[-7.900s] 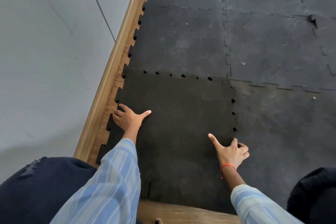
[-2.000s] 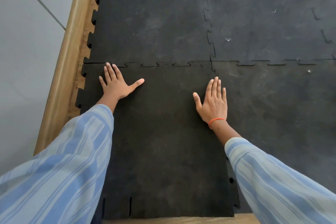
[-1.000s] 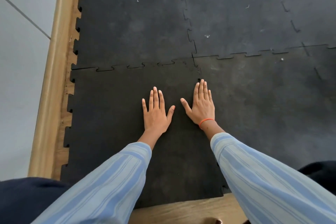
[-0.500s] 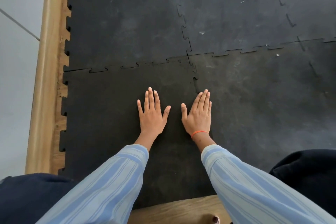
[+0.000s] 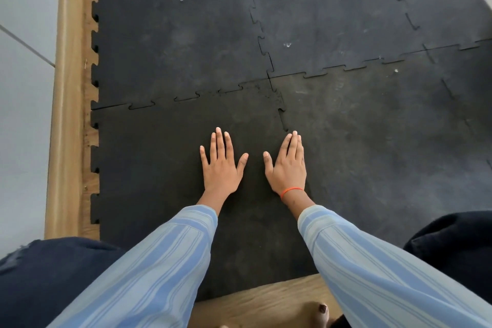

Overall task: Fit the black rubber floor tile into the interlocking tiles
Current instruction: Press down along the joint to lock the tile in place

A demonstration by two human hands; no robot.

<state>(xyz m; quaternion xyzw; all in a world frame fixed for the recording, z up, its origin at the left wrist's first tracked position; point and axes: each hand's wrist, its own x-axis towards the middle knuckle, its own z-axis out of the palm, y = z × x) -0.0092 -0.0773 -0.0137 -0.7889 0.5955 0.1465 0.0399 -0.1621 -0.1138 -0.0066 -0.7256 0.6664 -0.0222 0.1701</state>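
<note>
The black rubber floor tile (image 5: pixel 149 168) lies flat in the near left corner of the mat. Its toothed far edge sits in the teeth of the tile beyond it (image 5: pixel 173 42), and its right edge meets the greyer tile (image 5: pixel 372 157) beside it. My left hand (image 5: pixel 221 165) rests palm down on the tile with fingers spread. My right hand (image 5: pixel 288 165), with an orange band at the wrist, lies flat near the tile's right seam. Neither hand holds anything.
A wooden skirting strip (image 5: pixel 66 104) and a pale wall (image 5: pixel 21 88) run along the left, with the tiles' open teeth facing them. Wooden floor (image 5: pixel 255 301) shows below the tile's near edge. More joined tiles (image 5: pixel 332 13) fill the far side. My dark-trousered knees are at both lower corners.
Over eight seconds the tile's far and right teeth went from gaping to seated. My hands moved from apart to side by side; in the last half second they barely shifted.
</note>
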